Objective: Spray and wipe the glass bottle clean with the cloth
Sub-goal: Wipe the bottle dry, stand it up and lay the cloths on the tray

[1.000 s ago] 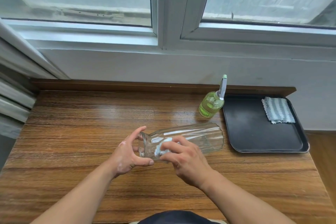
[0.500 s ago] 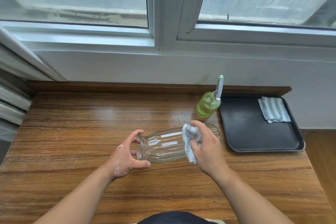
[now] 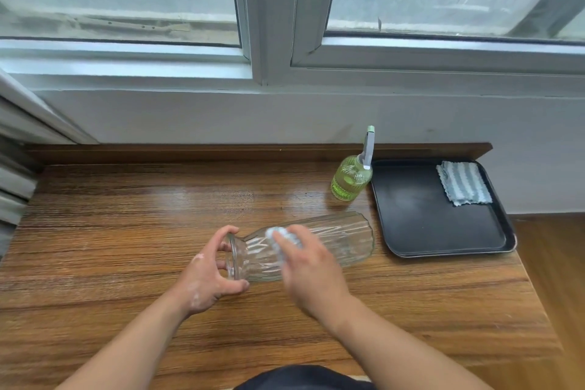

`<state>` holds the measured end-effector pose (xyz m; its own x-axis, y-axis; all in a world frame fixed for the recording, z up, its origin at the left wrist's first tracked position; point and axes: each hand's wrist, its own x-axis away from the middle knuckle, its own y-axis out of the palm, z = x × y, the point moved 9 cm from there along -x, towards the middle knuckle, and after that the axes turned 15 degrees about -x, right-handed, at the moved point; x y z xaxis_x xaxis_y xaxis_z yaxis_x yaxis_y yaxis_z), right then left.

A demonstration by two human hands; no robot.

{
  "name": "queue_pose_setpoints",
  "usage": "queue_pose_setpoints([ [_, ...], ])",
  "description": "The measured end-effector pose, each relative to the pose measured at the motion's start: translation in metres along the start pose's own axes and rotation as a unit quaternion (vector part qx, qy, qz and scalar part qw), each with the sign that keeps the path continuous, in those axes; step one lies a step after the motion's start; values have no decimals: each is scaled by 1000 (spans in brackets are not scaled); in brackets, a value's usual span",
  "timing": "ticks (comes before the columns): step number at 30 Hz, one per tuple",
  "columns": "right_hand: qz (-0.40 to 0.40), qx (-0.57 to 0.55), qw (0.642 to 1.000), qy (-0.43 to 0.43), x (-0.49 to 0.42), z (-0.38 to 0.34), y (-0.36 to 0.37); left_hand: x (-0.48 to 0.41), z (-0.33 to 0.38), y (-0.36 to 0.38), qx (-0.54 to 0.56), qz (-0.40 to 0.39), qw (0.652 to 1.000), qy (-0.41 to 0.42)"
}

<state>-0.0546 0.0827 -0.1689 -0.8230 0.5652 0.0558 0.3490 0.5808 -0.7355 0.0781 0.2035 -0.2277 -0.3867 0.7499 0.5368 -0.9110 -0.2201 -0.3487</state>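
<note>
A clear ribbed glass bottle (image 3: 342, 237) lies on its side on the wooden table (image 3: 126, 231), mouth to the left and base to the right. My left hand (image 3: 209, 275) grips the rim at the mouth, fingers over the top and thumb underneath. My right hand (image 3: 307, 266) holds a small white-and-blue cloth (image 3: 281, 239) pressed against the bottle's neck part; the hand is motion-blurred and covers most of the cloth.
A green spray bottle (image 3: 349, 179) stands upright behind the glass bottle. Beside it on the right lies a black tray (image 3: 421, 225) with a folded striped cloth (image 3: 463, 183) in its far corner. A wall and window sill run along the table's back edge.
My right hand with the cloth slid right toward the bottle's base, then back left to the neck. My left hand kept its grip on the mouth; the bottle stayed lying down.
</note>
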Motion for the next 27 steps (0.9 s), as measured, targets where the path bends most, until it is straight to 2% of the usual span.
queue_pose_setpoints([
  [2,59,-4,995,81,3,56,-31,1,1,1,-4,-2,1000,-1],
  [6,117,-48,972,198,12,139,-74,3,-2,0,-22,-2,1000,-6],
  [8,140,-81,954,254,17,163,-87,4,-1,-2,-11,2,1000,-6],
  [12,182,-217,900,332,44,184,-96,6,2,-9,61,29,997,-29],
  [17,229,-279,876,321,67,180,-95,11,16,-14,-13,46,999,-8],
  [21,241,-320,862,312,70,171,-94,12,48,-30,-130,53,990,22],
  [24,238,-335,866,286,64,155,-96,10,95,-53,-234,68,968,53],
  [27,197,-356,878,254,48,132,-92,6,157,-67,-362,72,924,104],
])
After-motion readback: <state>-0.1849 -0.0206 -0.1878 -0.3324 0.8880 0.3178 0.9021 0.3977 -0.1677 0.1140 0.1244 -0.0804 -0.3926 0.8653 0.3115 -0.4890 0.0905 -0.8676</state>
